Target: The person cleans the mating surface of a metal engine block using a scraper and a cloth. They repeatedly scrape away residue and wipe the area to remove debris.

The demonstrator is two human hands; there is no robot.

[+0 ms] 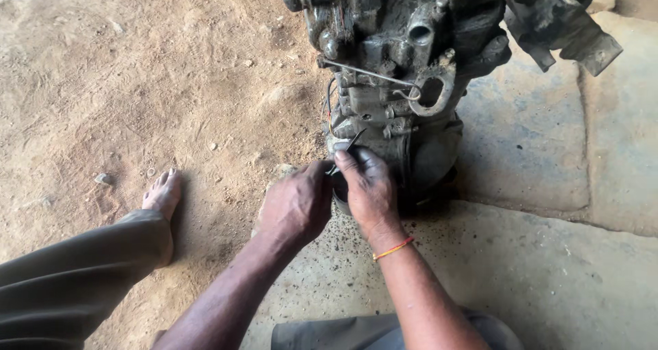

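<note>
Grimy grey metal: the engine block (pixel 404 82) stands on the stone floor (pixel 548 268) ahead of you. Your left hand (pixel 296 206) and right hand (pixel 370 189) meet at its lower end, grips closed on a thin dark tool (pixel 353 144); no labels visible.

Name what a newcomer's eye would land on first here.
A grimy grey engine block stands at top centre on the ground, half on sandy dirt, half on concrete. Just below it, the left hand and right hand meet around a thin dark tool. A bare foot rests on the sand, left.
</note>
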